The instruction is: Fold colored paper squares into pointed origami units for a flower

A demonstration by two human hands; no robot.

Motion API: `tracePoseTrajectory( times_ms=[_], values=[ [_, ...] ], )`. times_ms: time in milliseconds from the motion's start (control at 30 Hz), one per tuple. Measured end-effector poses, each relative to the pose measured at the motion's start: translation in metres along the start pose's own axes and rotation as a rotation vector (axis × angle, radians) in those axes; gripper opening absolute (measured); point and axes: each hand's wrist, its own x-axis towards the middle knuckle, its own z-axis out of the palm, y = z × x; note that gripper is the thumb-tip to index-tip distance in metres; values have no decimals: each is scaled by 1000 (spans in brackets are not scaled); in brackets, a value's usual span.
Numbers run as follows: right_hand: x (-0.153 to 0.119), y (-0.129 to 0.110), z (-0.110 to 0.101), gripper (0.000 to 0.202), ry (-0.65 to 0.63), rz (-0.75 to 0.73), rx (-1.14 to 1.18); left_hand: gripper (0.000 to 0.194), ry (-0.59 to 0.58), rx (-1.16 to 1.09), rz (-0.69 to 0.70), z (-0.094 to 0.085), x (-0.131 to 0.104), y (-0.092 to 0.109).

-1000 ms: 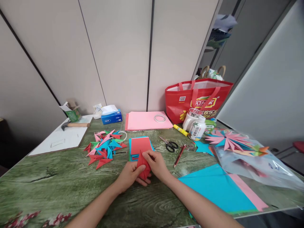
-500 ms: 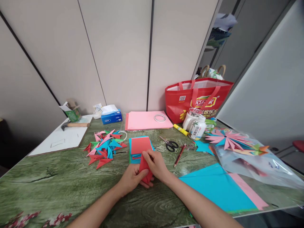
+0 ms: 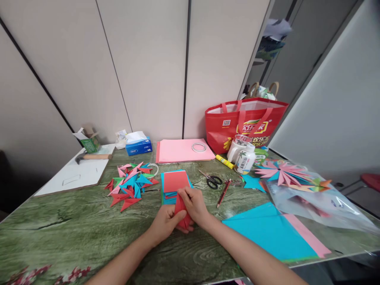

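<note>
Between both hands is a folded piece of red paper (image 3: 182, 217), tilted above the table. My left hand (image 3: 165, 222) is closed on its lower part, thumb on top and fingers underneath. My right hand (image 3: 192, 204) pinches its upper end. Just beyond them lies a stack of small paper sheets (image 3: 175, 182), red on top with blue below. To the left sits a pile of folded paper pieces (image 3: 132, 186) in red, pink, blue and green. Black-handled scissors (image 3: 212, 181) and a dark red pencil (image 3: 223, 193) rest to the right of the stack.
Pink sheets (image 3: 184, 150) with a tape roll (image 3: 198, 147) lie at the back, beside a tissue box (image 3: 139, 147). A hammer (image 3: 92, 156) rests on a white board. Rightward are a glue stick (image 3: 225, 162), white bottle (image 3: 245, 160), red bag (image 3: 219, 128), blue paper (image 3: 267, 233) and paper flower (image 3: 282, 174).
The view has shifted very slightly. Both hands keep hold of the folded red paper in nearly the same place.
</note>
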Motion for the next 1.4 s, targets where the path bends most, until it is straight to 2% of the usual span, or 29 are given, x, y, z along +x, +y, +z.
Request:
tracePoseTrajectory(
  times_ms=[133,267,367,433,500,533,600,733,833,933,1067,1233,1400],
  values=[
    [3,5,1,40,-48,-22,-40,31,140,-74,45,-6,4,-3],
    [0,10,0,36,-67,-73,-167,34,110,-80,18,-8,6,-1],
    [0,11,-2,36,-96,-31,-119,37,108,-2,10,-8,6,1],
    [2,9,-2,36,-122,15,30,37,224,100,44,-9,6,2],
    [4,6,-3,28,-164,59,242,38,406,153,112,-10,7,1],
    [4,4,-3,23,-186,80,349,37,482,143,147,-11,7,1],
    [6,1,-3,24,-222,127,520,35,559,85,195,-13,8,1],
    [8,2,-4,25,-240,247,672,26,582,56,229,-16,8,2],
    [10,5,-9,19,-228,204,581,26,608,68,235,-19,8,5],
    [12,7,-15,21,-188,133,443,26,540,68,162,-20,8,8],
    [11,7,-14,32,-120,179,478,24,418,87,119,-16,8,7],
    [8,10,-6,32,-95,253,564,28,475,182,192,-20,8,4],
    [10,13,-4,31,-137,353,642,21,423,159,186,-20,8,9]
  ],
)
